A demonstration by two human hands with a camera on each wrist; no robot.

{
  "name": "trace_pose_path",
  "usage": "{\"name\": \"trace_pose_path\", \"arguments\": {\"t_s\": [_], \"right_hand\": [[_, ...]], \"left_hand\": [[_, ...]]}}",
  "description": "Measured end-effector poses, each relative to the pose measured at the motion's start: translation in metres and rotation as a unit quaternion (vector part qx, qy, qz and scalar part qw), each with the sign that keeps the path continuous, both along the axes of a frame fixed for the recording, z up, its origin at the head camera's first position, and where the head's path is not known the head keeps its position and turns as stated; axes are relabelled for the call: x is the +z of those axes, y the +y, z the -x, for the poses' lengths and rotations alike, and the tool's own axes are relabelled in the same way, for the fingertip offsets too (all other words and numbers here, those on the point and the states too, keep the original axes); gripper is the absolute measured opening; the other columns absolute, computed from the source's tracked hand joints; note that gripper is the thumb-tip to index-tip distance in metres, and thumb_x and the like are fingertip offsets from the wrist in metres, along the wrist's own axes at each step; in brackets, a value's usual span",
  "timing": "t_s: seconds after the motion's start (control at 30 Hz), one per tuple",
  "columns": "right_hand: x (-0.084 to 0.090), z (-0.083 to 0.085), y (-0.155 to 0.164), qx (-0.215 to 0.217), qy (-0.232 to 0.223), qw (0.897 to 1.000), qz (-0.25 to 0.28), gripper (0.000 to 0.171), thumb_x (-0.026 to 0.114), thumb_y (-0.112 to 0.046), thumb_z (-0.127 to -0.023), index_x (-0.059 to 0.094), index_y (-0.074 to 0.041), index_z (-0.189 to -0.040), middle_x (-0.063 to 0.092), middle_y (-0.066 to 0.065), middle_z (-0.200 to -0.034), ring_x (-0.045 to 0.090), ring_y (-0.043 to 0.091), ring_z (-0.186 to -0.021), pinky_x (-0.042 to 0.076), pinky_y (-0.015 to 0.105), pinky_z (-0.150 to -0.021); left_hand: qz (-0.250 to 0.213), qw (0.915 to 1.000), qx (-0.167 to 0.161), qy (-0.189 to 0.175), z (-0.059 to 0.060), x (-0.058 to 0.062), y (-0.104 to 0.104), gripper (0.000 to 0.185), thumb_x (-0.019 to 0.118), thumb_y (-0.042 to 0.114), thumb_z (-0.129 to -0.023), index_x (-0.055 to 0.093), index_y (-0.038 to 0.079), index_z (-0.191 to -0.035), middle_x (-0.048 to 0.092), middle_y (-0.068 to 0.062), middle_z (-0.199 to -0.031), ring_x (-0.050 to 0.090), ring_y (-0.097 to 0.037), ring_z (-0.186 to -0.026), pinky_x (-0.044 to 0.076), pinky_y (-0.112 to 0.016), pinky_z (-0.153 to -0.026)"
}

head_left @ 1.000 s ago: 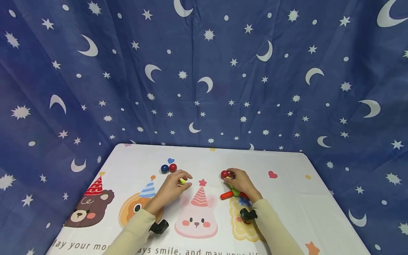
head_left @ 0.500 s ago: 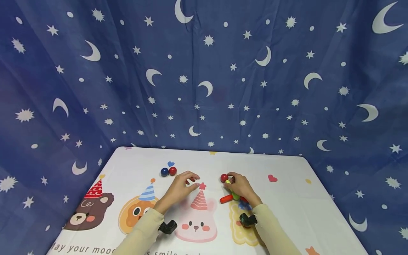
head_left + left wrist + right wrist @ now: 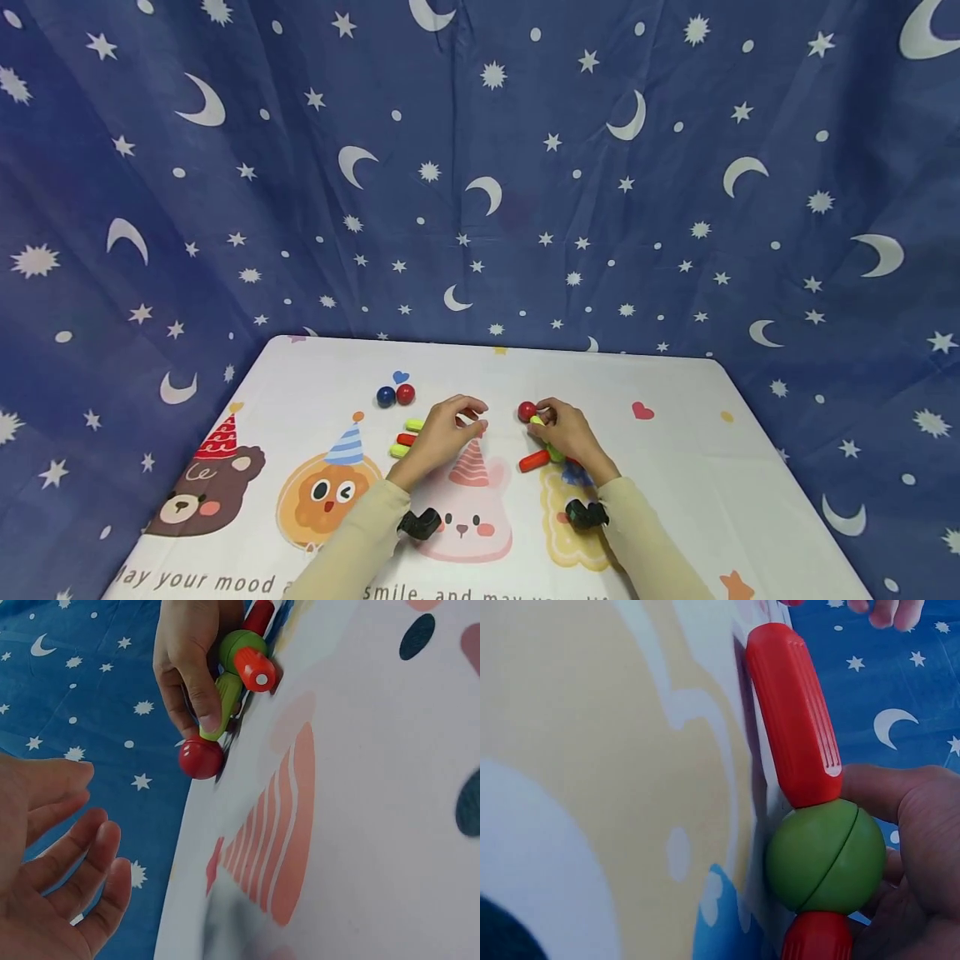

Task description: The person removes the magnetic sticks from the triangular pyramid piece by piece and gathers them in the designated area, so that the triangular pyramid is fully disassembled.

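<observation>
Right hand (image 3: 567,433): fingers curled on a toy of sticks and balls, thumb against the green ball (image 3: 825,856) and a fingertip pressed on the lime stick (image 3: 225,701); it lies on the tablecloth (image 3: 675,467) right of the middle, nearer the far edge than the near one.
Stick-and-ball toy: a red stick (image 3: 533,460) juts from the green ball toward the near left; a second red stick (image 3: 816,937) joins the ball on its other side; the lime stick runs on to a red ball (image 3: 527,411) at the far end.
Left hand (image 3: 444,432): just left of the right hand, fingers loosely bent, holding nothing, over the striped party-hat print (image 3: 470,465).
Loose sticks: lime (image 3: 414,425), red (image 3: 406,439) and lime (image 3: 399,451), side by side just left of the left hand.
Far balls: a blue ball (image 3: 386,397) touching a red one (image 3: 406,394), toward the far edge, left of the middle.
</observation>
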State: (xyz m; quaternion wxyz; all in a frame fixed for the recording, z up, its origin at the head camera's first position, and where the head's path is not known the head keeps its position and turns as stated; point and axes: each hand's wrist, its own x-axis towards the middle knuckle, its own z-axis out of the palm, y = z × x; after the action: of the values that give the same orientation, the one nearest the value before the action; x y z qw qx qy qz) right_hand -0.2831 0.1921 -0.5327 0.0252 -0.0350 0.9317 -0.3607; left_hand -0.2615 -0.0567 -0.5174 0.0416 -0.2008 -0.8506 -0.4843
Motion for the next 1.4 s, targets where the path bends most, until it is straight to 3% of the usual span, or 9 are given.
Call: {"name": "trace_pose_path", "arguments": {"t_s": [0.17,0.53,0.93,1.23,1.4], "right_hand": [[0.001,0.0,-0.001,-0.001,-0.01,1.0,0.004,0.04,0.079,-0.023,-0.082,0.066,-0.007,-0.116,0.065,0.0,-0.084,0.053,0.013,-0.073,0.045,0.026,-0.067],[-0.005,0.0,-0.002,0.011,0.004,1.0,0.0,0.036,0.08,-0.023,-0.081,0.07,-0.012,-0.114,0.064,-0.002,-0.08,0.053,0.012,-0.07,0.044,0.026,-0.065],[-0.002,-0.008,0.005,0.029,0.015,0.999,0.001,0.023,0.081,-0.022,-0.081,0.074,-0.015,-0.102,0.069,-0.003,-0.086,0.056,0.011,-0.077,0.048,0.027,-0.073],[-0.005,-0.012,0.001,0.033,0.007,0.999,-0.001,0.023,0.081,-0.025,-0.081,0.075,-0.019,-0.102,0.071,-0.004,-0.091,0.059,0.011,-0.081,0.05,0.03,-0.079],[-0.002,-0.011,0.002,0.05,0.032,0.998,0.006,0.022,0.081,-0.022,-0.08,0.075,-0.019,-0.102,0.072,-0.004,-0.091,0.06,0.01,-0.081,0.052,0.031,-0.079]], "left_hand": [[0.001,0.9995,-0.007,-0.032,0.006,-0.003,0.006,0.028,0.071,0.017,-0.09,0.068,0.005,-0.115,0.07,-0.012,-0.11,0.064,-0.015,-0.093,0.053,-0.023,-0.078],[-0.016,0.9984,-0.012,-0.054,0.014,-0.007,0.018,0.032,0.071,0.015,-0.09,0.065,0.005,-0.119,0.068,-0.014,-0.113,0.064,-0.019,-0.097,0.054,-0.022,-0.077],[-0.017,0.996,-0.016,-0.086,0.02,-0.016,0.031,0.041,0.072,0.016,-0.089,0.059,0.009,-0.127,0.064,-0.012,-0.123,0.064,-0.024,-0.107,0.055,-0.035,-0.088],[-0.003,0.997,-0.013,-0.077,0.021,-0.025,0.038,0.05,0.075,0.012,-0.085,0.057,0.008,-0.131,0.063,-0.012,-0.129,0.066,-0.026,-0.111,0.056,-0.037,-0.089],[-0.013,0.9964,-0.024,-0.08,0.022,-0.026,0.042,0.051,0.073,0.014,-0.087,0.055,0.01,-0.135,0.061,-0.012,-0.134,0.065,-0.027,-0.114,0.056,-0.037,-0.09]]}}
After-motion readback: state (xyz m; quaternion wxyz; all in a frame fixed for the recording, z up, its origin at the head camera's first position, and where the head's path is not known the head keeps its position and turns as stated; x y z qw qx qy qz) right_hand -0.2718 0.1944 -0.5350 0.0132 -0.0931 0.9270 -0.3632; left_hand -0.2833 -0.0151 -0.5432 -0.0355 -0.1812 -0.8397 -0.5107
